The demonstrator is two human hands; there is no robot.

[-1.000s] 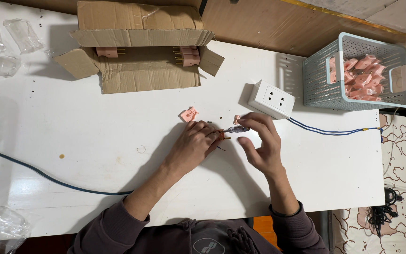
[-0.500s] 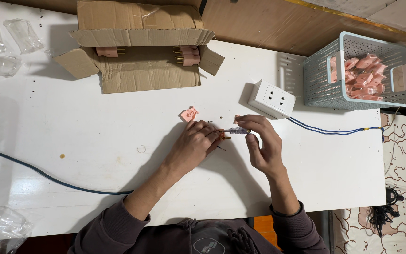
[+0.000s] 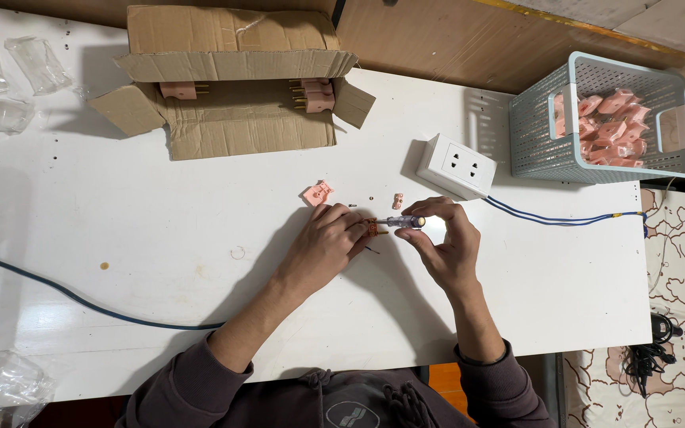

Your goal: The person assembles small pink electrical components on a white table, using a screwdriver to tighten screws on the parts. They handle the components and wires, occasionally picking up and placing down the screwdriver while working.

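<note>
Seen from above, a person's two hands meet at the middle of a white table (image 3: 120,238). The left hand (image 3: 323,246) curls its fingers around a small pink plug part (image 3: 373,230), pinning it against the tabletop just past its fingertips. The right hand (image 3: 445,246) pinches a small screwdriver (image 3: 404,222) between thumb and fingers. The tool's long axis lies level, running from the right hand toward the left, its tip touching the part. Beyond the left hand's knuckles lies a loose pink cover piece (image 3: 317,192); just beyond the right hand sits a white socket box (image 3: 457,165).
</note>
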